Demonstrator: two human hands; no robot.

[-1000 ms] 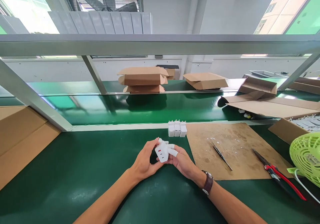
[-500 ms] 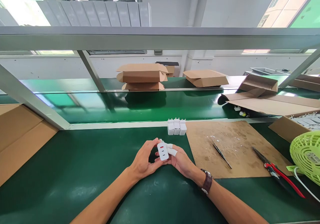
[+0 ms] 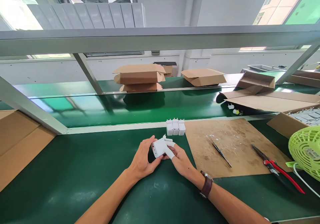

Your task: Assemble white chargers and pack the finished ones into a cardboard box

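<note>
Both hands hold one white charger [image 3: 158, 148] above the green work surface [image 3: 90, 170]. My left hand [image 3: 143, 157] grips its left side between thumb and fingers. My right hand [image 3: 179, 156], with white covers on two fingers, closes on its right side. A broad plain face of the charger shows, and its prongs point up at the top. Just beyond the hands, several white chargers [image 3: 175, 127] stand upright in a row at the surface's back edge.
A brown board [image 3: 232, 140] at the right bears tweezers [image 3: 220, 151] and red-handled pliers [image 3: 275, 167]. A green fan [image 3: 306, 150] and an open carton [image 3: 287, 125] are further right. Another carton [image 3: 22, 144] stands left. A metal bar [image 3: 155, 38] crosses above.
The charger has been turned in the hands, so its port face no longer shows and a broad side does. My right fingers have shifted over it. The view has moved slightly.
</note>
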